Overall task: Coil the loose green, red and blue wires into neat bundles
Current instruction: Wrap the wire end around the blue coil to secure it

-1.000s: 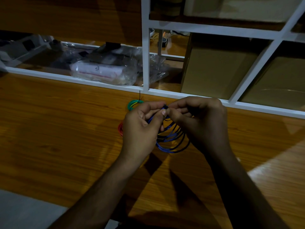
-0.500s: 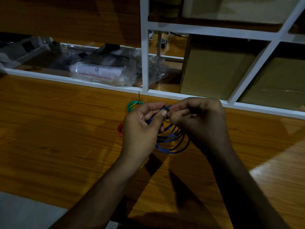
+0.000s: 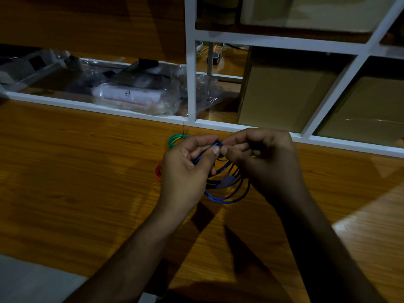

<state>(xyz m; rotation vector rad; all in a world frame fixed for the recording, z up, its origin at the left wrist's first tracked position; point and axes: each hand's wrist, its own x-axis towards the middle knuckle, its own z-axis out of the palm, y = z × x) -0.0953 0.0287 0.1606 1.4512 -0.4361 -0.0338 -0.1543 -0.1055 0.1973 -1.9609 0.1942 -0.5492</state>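
Fingers point(image 3: 215, 150) of the left hand point(image 3: 185, 171) and right hand point(image 3: 264, 162) pinch the top of a blue wire coil point(image 3: 227, 184) above a wooden bench point(image 3: 87, 171), green coil point(image 3: 175, 139) and red coil point(image 3: 158, 172) alongside.

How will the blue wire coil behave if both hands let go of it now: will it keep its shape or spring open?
The blue wire coil would probably loosen: its loops already fan apart below the pinch of the left hand and right hand. It looks thin, so likely light and floppy. No tie is visible on it, unlike the green coil.
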